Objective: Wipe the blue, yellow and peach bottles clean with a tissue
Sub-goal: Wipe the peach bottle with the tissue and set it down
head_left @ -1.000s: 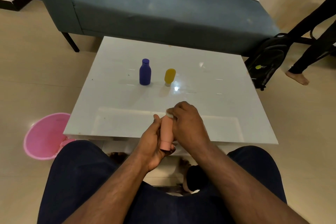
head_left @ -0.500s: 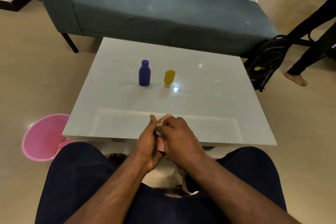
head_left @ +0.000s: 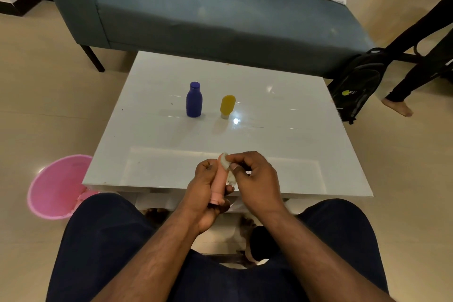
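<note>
My left hand (head_left: 204, 191) grips the peach bottle (head_left: 219, 185) over the near edge of the white table (head_left: 282, 135), the bottle tilted with its cap toward me. My right hand (head_left: 255, 179) pinches a small crumpled white tissue (head_left: 226, 164) against the bottle's far end and right side. The blue bottle (head_left: 194, 100) stands upright on the middle of the table. Just to its right the yellow bottle (head_left: 227, 106) stands on its pale cap.
A pink bucket (head_left: 57, 186) sits on the floor at the table's near left corner. A blue-grey sofa (head_left: 220, 12) runs behind the table. A black backpack (head_left: 360, 83) and another person's leg and bare foot (head_left: 398, 105) are at the right.
My right hand slid down over the peach bottle and hid it, then came back up to its far end with the tissue. The bottle shows again. The blue and yellow bottles stayed put.
</note>
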Demonstrator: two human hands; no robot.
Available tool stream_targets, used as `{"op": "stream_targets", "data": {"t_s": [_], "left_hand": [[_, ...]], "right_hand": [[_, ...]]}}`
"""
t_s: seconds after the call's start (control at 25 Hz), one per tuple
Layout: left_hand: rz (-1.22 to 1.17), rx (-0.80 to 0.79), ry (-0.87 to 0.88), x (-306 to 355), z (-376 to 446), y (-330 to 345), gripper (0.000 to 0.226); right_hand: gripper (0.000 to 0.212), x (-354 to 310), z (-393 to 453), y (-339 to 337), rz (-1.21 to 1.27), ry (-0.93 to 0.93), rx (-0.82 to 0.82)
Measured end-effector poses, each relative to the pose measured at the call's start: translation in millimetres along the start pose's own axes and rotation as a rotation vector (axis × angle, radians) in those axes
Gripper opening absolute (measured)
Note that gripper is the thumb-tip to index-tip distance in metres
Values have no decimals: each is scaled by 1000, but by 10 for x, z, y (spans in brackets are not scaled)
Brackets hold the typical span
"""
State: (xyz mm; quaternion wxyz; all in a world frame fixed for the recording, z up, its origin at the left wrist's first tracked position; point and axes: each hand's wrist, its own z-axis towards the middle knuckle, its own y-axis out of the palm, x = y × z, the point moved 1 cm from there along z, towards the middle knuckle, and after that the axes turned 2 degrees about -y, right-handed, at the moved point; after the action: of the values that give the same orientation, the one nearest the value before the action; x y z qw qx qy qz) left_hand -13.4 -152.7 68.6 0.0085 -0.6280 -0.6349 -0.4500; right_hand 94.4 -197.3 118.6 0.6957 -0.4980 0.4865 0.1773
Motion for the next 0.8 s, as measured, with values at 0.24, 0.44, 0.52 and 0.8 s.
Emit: {"op": "stream_targets", "data": {"t_s": [0.24,0.44,0.52,0.8], "left_hand": [[-57,-27,-72,-12,-4,-6,58],[-154,-87,-82,-17,15,-53,60],[-155,-76,-95,-17,14,-38,65],[-163,-50,-103,-2,7,-56,70]], "right_hand": [[24,5,153,41,-171,-147,42],[28,-38,-128,210,-462,-341,-128],[33,-6,-91,158,-527,-388,-170],[40,-6,-123,248,-594,-430,-184]]}}
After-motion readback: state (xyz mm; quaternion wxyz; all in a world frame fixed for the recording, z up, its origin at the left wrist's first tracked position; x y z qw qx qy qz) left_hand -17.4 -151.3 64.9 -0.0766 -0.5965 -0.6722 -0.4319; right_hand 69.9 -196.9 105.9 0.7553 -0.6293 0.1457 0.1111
